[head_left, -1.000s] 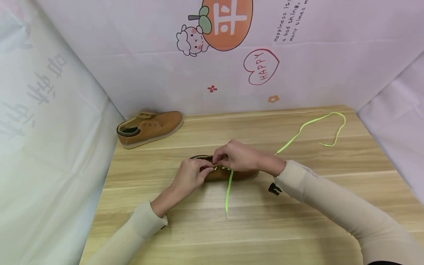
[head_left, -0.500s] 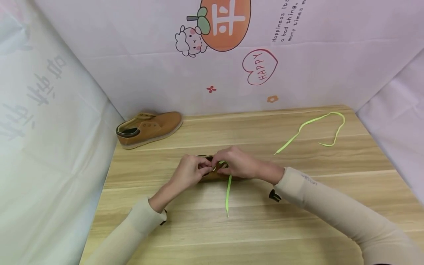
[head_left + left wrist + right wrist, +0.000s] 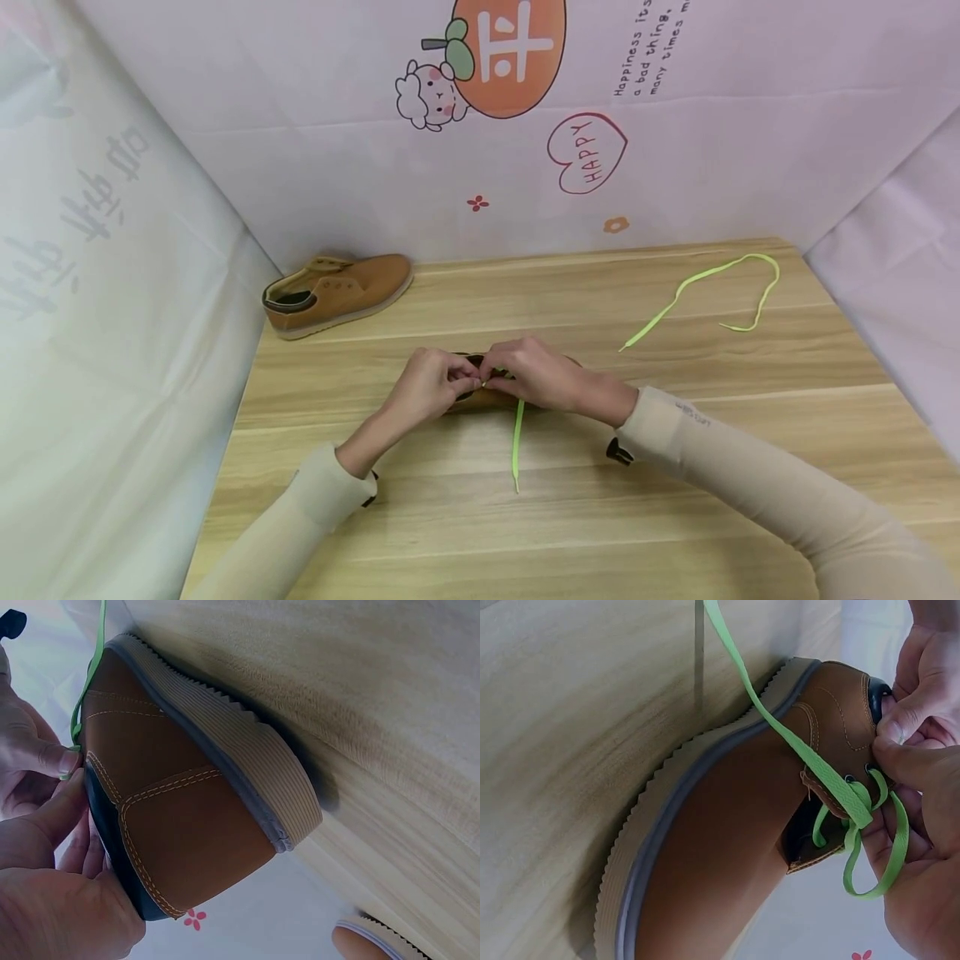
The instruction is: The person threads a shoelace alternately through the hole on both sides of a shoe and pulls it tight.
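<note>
On the table (image 3: 600,517), behind the near shoe (image 3: 491,401), lie another shoe (image 3: 341,300) left and a separate shoelace (image 3: 705,274) right.

Near the middle of the desk (image 3: 450,525), itself of smooth, pale wood grain with a low sheen, the brown shoe (image 3: 712,832) looks like smooth, softly matt leather, with raised thread stitching, a smooth dark collar lining (image 3: 136,885) and a ribbed, matt, rubber-like sole (image 3: 251,757). Its green lace (image 3: 799,746) is flat woven cloth, like the loose lace (image 3: 720,267) near the far right corner, while the second shoe (image 3: 371,279) at the far left corner has the same leathery finish. Behind the far edge hangs white printed cloth (image 3: 300,192), matt and lightly creased.
</note>
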Action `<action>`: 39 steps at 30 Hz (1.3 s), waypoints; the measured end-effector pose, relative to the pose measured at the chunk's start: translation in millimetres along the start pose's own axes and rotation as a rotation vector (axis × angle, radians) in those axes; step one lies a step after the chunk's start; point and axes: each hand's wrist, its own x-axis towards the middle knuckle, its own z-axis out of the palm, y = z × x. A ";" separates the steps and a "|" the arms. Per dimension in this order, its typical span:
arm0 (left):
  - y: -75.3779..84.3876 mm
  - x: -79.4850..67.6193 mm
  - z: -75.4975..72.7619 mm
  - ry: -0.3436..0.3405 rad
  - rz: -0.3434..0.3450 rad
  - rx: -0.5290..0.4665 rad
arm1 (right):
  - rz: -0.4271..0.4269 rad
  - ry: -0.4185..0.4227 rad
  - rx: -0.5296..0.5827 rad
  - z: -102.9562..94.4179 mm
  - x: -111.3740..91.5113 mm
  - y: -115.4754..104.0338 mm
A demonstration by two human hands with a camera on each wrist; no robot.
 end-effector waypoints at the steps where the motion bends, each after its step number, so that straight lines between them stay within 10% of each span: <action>1: 0.1 0.0 0.0 0.001 0.001 -0.004 | 0.008 -0.001 -0.003 -0.1 -0.5 -0.7; 15: -2.2 -0.3 2.7 0.031 0.017 -0.007 | 0.077 0.042 -0.029 0.7 -9.3 -6.5; 25: -1.5 -0.5 2.9 0.043 0.025 0.014 | -0.047 0.245 -0.017 -7.4 -27.3 -23.1; 39: -0.7 -0.6 4.9 0.061 0.014 0.034 | -0.282 0.258 0.028 -1.3 -53.1 -59.9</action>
